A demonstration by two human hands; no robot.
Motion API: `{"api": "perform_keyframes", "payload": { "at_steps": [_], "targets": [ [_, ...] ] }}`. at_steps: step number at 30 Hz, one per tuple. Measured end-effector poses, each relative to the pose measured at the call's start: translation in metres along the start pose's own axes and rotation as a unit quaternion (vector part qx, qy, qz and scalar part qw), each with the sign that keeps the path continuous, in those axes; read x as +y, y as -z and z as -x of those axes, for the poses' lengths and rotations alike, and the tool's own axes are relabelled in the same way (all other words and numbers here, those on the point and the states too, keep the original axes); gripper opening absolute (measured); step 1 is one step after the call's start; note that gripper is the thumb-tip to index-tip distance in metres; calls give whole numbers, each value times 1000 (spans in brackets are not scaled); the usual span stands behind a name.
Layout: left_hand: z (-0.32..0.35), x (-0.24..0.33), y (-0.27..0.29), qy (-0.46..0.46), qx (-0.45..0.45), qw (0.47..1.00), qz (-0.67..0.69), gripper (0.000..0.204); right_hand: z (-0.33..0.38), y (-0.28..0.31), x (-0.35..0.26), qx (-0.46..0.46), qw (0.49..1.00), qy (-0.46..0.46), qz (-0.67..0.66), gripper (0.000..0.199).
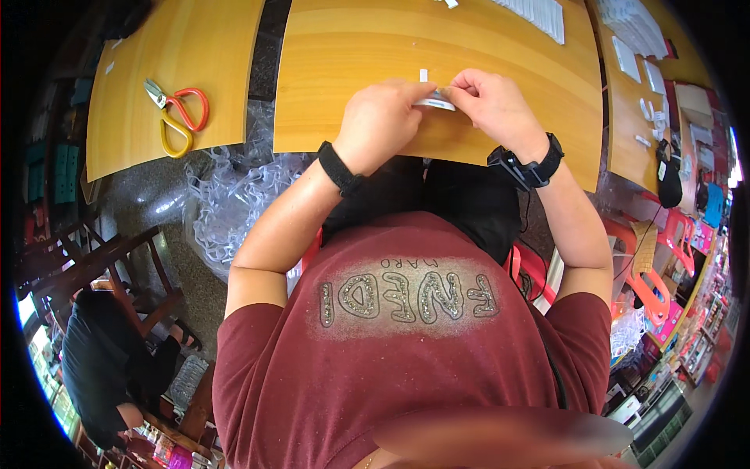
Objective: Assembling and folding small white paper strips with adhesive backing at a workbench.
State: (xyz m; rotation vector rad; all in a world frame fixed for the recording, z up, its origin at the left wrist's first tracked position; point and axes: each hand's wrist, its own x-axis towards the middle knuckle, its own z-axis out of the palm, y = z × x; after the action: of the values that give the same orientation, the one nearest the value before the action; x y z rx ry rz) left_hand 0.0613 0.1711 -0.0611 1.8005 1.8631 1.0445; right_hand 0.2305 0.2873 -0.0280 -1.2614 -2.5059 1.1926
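My left hand (380,121) and my right hand (494,105) meet over the near part of a wooden table (328,78). Between their fingertips they pinch a small flat white piece with a blue edge (435,102). Both hands grip it, the left from the left side, the right from the right. A tiny white scrap (423,75) lies on the table just beyond the fingers. Black bands sit on both wrists.
A second wooden table (148,94) at the left carries scissors with orange and yellow handles (178,116). Clear plastic bags (230,199) pile on the floor between the tables. White strips (539,14) lie at the far edge. Another person in black (101,367) sits at lower left near wooden chairs.
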Motion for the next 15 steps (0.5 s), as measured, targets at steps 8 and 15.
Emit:
{"api": "perform_keyframes", "payload": {
  "at_steps": [8, 15],
  "targets": [
    [-1, -4, -1, 37, 20, 999, 35, 21, 18, 58, 38, -76, 980, -51, -175, 19],
    [-4, -3, -1, 56, 5, 998, 36, 20, 24, 52, 49, -38, 981, -79, -171, 17]
  ]
}}
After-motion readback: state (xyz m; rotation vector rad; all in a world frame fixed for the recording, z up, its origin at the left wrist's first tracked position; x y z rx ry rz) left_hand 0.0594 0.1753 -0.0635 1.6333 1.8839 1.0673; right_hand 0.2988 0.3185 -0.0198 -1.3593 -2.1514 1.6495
